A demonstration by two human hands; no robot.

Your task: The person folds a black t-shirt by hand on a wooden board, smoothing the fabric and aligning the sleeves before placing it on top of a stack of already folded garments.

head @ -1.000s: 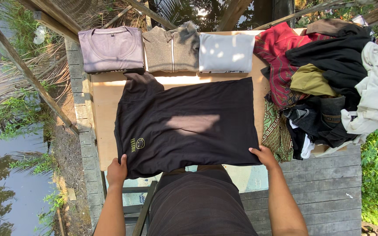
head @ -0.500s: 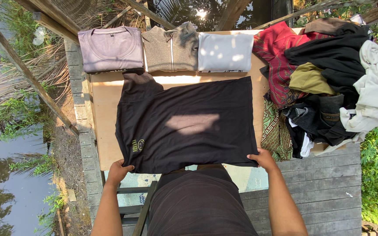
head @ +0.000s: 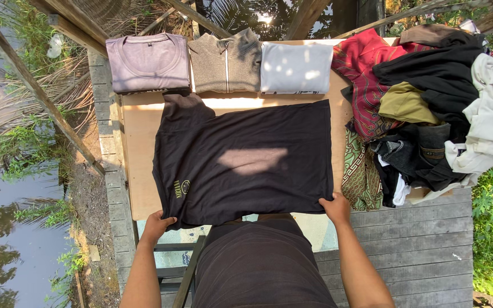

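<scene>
Black T-shirt (head: 246, 159) spread flat across the wooden tabletop (head: 138, 148), small yellow print near the lower left corner. Left hand (head: 156, 224) pinching the near left corner, right hand (head: 336, 207) pinching the near right corner, well apart. Behind: folded mauve shirt (head: 148, 61), grey zip sweater (head: 226, 60), pale grey shirt (head: 295, 66). Right: heap of unfolded clothes (head: 435, 102).

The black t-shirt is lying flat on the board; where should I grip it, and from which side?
Probably at the two near corners of the black t-shirt, coming from the near edge. It lies flat on the wooden board, and that edge overhangs the front, so fingers can get under it. The left hand and right hand already pinch there.
</scene>
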